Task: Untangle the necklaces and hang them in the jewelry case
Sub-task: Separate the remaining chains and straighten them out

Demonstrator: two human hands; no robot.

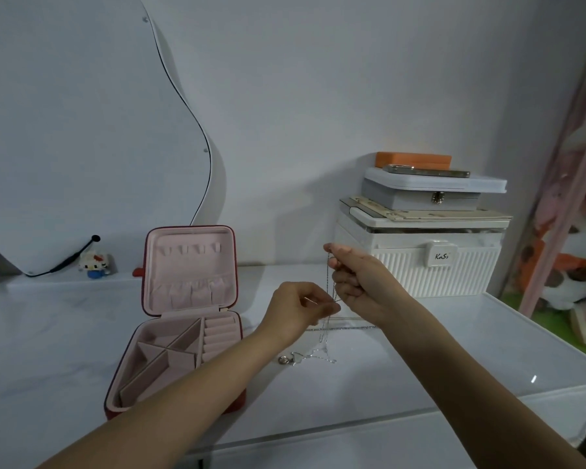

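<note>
The right hand point(359, 279) is raised above the white tabletop point(403, 374), its thumb and forefinger pinched together on the top of the thin silver necklaces point(329, 292), which hang straight down from that pinch past the curled lower fingers. Just below and to the left of that grip, the left hand point(300, 308) pinches the same strands between its fingertips point(332, 309), so the two grips sit close together, one above the other, with a short run of chain stretched between them. Below the left hand's pinch the chains fall on to the tabletop and end in a loose tangled heap point(318, 355) directly under both hands; a small round pendant point(284, 359) lies at the heap's left edge, resting on the surface. How many separate chains run through the fingers cannot be told, as the strands are too fine. Well to the left of both grips the jewelry case point(183, 319) stands open, red outside and pink inside, its lid upright with a row of small hooks near the top and a gathered pocket below, its base divided into compartments. No chain hangs in it. Behind the right hand, apart from it, a white ribbed storage box point(420, 269) carries a stack of smaller boxes.
</note>
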